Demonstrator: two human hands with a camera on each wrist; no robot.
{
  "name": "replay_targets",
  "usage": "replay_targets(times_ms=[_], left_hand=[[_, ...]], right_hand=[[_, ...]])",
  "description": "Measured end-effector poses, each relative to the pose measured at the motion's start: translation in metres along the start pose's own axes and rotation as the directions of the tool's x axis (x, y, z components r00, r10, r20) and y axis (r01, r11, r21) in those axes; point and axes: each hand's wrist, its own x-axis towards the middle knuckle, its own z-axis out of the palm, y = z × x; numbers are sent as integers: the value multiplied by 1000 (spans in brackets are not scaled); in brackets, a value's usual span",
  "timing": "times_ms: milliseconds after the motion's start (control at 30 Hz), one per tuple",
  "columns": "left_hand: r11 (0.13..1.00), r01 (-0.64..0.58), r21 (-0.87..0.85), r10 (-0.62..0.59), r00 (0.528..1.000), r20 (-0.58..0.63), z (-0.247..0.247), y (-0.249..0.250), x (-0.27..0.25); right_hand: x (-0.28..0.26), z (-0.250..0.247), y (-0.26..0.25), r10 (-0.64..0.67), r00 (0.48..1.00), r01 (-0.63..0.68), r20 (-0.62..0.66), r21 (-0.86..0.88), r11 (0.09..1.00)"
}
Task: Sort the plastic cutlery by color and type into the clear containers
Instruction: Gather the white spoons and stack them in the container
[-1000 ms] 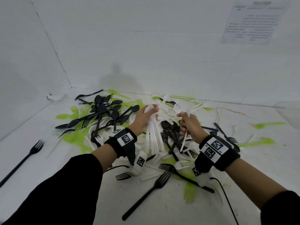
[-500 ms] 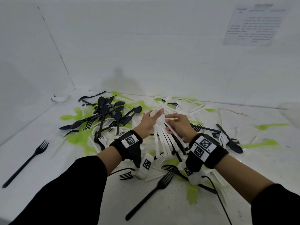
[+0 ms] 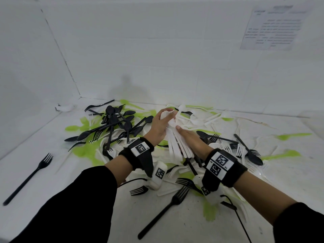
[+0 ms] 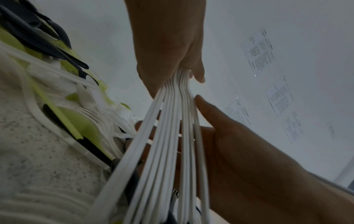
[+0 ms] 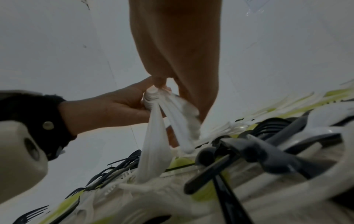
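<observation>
Far left of the bench, a lone black fork [image 3: 28,178] lies by the left edge, well apart from the rest. Toward the back-left corner sits a heap of black spoons [image 3: 115,125] over green cutlery [image 3: 87,151].

Mid-bench — the left hand [image 3: 160,126] has its grip curled round the top ends of a bundle of white cutlery [image 3: 177,146], fingers and thumb pinching the stacked ends together; the handles fan out downward toward the pile. The left-wrist view shows many thin white handles [image 4: 172,136] splayed apart. Type is hard to call — can't tell for sure.

Just right of that, the right hand [image 3: 191,141] lies flat against the bundle's side, fingers fairly straight, thumb up against the handles — pressing, not gripping. It looks like it's squaring the fan up.

Farther right: black forks & spoons [image 3: 245,149], more white pieces [image 3: 206,118] and green ones [image 3: 291,135] scattered toward the right edge. No clear container plainly in view.

Step in hand, prob.: gathering one color into a bunch before binning. Next move calls for closing the fan tight so nothing slips, then finding the right container — and checking the bunch is one type only.
</observation>
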Motion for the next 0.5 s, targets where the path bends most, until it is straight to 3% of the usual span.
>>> replay_targets(times_ms=[133,200,333,433,500], left_hand=[[999,-29,-31,29,999,-16,-3,2,1],[998,-39,-39,39,999,-2,-5,2,1],[998,-6,-69,9,999,40,-9,8,3],[994,13,109,-22,996,83,-15,13,4],[963,-1,271,-32,993,116,-21,13,7]], right_hand=[[-8,4,-2,4,991,-5,135,13,1000],[-10,7,-3,27,973,-57,231,128,990],[-7,9,-5,72,966,-138,249,260,956],[-6,6,-5,70,971,-115,230,190,975],[-6,1,-3,35,989,-58,146,154,986]])
